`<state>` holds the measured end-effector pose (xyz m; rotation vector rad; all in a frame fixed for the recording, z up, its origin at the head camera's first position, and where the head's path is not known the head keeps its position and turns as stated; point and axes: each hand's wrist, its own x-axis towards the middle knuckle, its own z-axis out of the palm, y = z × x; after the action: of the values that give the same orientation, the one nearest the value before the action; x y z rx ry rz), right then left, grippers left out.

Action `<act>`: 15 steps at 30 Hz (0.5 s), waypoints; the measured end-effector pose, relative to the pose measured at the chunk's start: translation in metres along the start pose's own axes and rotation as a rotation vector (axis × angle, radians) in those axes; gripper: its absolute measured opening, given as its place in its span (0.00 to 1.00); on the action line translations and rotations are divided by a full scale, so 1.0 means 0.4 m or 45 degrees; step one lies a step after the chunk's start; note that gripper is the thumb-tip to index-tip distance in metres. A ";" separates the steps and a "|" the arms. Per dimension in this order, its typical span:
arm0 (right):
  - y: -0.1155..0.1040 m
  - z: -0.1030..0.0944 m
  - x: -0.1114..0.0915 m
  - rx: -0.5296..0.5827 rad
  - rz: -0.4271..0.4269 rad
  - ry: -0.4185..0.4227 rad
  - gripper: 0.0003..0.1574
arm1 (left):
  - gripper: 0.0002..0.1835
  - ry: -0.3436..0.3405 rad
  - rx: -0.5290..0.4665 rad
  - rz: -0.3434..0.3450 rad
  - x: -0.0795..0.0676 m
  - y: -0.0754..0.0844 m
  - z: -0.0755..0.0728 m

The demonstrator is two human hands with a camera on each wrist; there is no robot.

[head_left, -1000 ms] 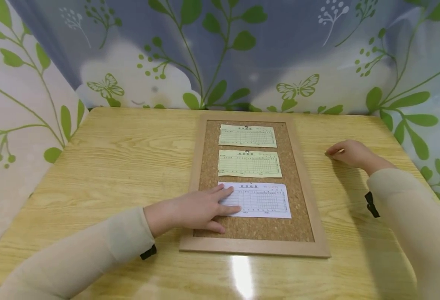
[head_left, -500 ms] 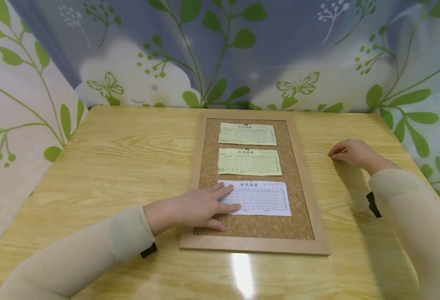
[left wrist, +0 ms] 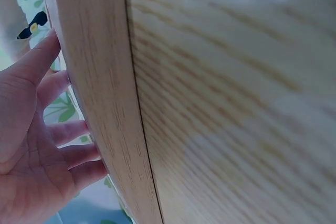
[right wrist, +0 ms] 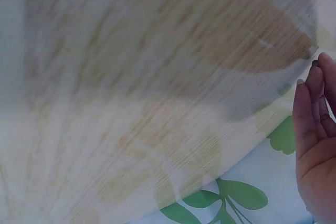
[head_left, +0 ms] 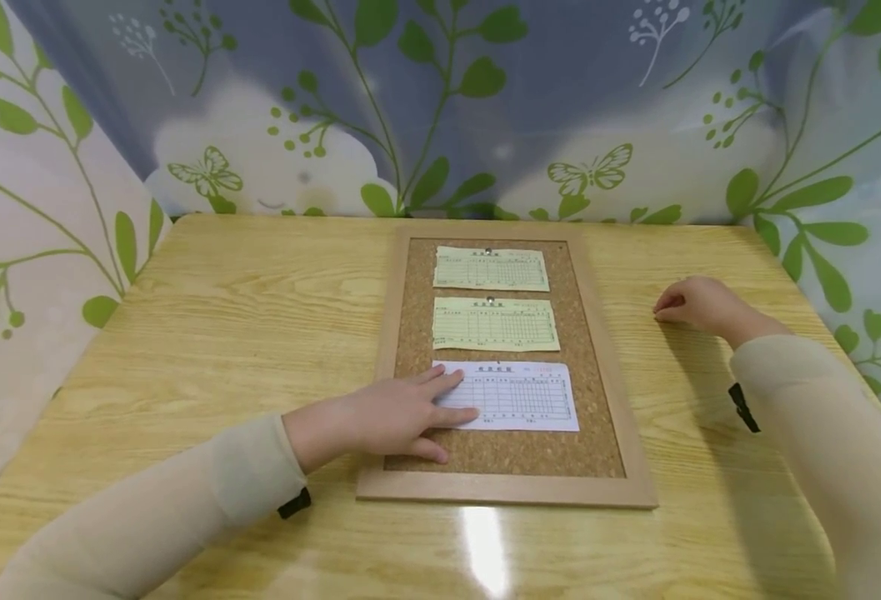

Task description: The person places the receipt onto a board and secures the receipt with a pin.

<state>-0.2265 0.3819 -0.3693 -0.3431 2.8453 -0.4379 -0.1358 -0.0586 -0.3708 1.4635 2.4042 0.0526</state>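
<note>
A wood-framed corkboard (head_left: 511, 490) lies flat on the table. Two pale yellow receipt slips (head_left: 491, 269) are fixed on it by small silver pushpins (head_left: 490, 299), one pin at each top edge. Below them lies a white receipt slip (head_left: 523, 400), with a tiny dark spot at its top edge. My left hand (head_left: 391, 414) rests on this slip's left part, fingers spread; the left wrist view has the hand (left wrist: 47, 129) beside the frame. To the board's right, my right hand (head_left: 698, 307) pinches a small dark object (right wrist: 315, 63) between thumb and fingertips, low over the table.
The light wooden table (head_left: 260, 283) extends on both sides of the board. Behind it hangs a backdrop (head_left: 260, 100) printed with leaves and butterflies, continuing along both sides. A bright light reflection lies in front of the board.
Both hands stay nearly where they were; the left keeps resting on the white slip. The right fingertips look slightly more closed together. The whole head view shifts slightly.
</note>
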 end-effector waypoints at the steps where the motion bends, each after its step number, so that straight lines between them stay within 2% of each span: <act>1: -0.002 -0.001 0.000 -0.006 0.004 -0.003 0.08 | 0.34 0.001 0.001 -0.001 0.000 0.000 0.001; 15: 0.002 -0.009 0.001 -0.087 -0.027 -0.077 0.08 | 0.34 0.005 -0.007 0.001 -0.005 0.003 -0.002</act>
<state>-0.2281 0.3836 -0.3664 -0.3927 2.8046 -0.3294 -0.1341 -0.0596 -0.3691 1.4631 2.4052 0.0622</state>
